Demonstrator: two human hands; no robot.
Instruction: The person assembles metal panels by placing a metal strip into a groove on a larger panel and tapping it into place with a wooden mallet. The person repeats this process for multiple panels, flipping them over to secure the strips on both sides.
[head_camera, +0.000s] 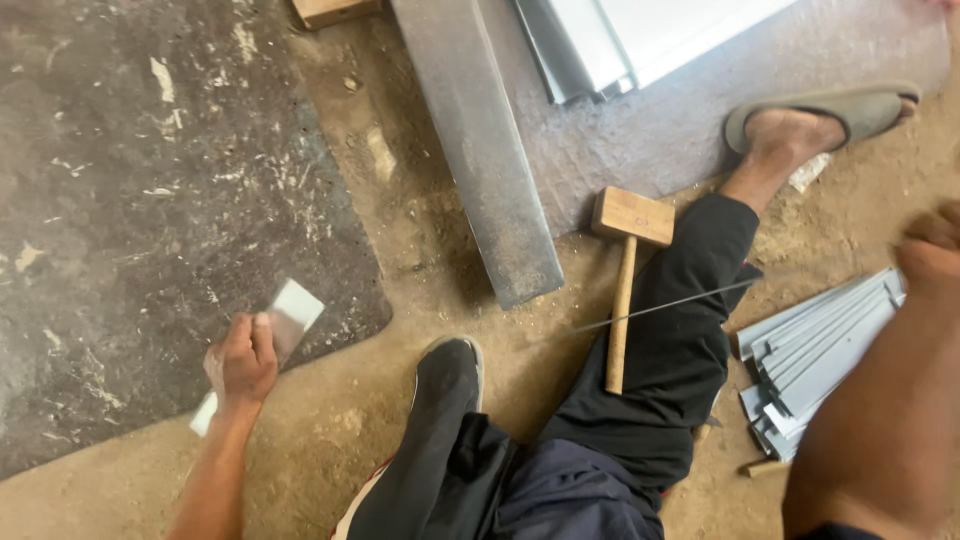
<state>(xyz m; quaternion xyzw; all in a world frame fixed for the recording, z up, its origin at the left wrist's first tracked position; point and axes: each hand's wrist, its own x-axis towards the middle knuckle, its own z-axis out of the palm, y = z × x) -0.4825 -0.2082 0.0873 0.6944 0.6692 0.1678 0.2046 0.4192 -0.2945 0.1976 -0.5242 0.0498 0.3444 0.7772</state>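
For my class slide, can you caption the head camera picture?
Seated on a dirt floor, a person's left hand grips a small flat grey metal strip beside a wooden mallet.

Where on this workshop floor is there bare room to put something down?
The dark grey floor mat is bare above the left hand, which grips a small shiny metal strip. It is crowded by the wooden mallet, the long grey steel bar and the stacked grey metal strips under the right hand.

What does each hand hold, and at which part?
The left hand grips a flat metal strip around its middle. The right hand is blurred; cannot tell.
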